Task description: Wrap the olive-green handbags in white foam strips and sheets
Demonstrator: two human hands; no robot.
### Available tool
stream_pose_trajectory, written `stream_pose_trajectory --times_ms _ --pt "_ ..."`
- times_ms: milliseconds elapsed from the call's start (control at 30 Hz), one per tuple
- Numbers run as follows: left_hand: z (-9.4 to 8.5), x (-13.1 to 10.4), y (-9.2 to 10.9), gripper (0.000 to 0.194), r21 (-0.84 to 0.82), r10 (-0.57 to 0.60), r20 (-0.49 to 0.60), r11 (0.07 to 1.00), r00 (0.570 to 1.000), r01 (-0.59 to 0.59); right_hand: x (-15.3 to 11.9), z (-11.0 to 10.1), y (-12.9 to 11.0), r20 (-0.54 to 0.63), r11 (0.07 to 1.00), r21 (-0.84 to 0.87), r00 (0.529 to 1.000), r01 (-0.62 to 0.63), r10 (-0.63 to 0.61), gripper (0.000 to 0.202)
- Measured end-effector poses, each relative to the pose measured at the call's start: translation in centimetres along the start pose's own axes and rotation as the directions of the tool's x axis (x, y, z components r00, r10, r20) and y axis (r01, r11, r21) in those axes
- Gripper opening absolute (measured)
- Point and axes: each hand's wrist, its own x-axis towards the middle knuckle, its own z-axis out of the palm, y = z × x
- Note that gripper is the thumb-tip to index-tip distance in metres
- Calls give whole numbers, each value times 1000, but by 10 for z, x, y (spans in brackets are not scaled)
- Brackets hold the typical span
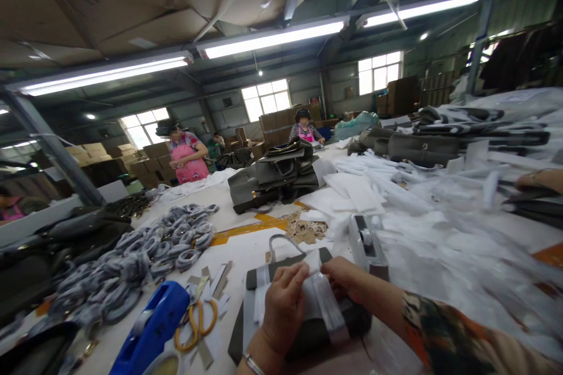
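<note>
Head view shows the left hand [284, 304] and right hand [345, 278] both pinching a white wrapping sheet [319, 299] against a dark grey bag [303, 328] lying flat on the desk [246, 246] right in front of the person. A blue tape dispenser [152, 328] and orange-handled scissors [196, 322] lie just left of the bag, a grey tape dispenser [367, 246] just beyond it.
</note>
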Motion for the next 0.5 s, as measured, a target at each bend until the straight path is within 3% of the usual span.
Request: stream_pose_trajectory --times_ms 167,300,500 --pt "1 1 6 60 106 78 53 991 996 -83 11 2 5 82 994 97 995 -59 51 9" --pt "-1 10 11 43 157 156 123 972 980 -174 13 -1 13 144 986 160 989 -45 22 5" --pt "-7 23 9 23 249 172 245 940 954 -233 15 -5 17 84 979 201 996 -38 22 9"
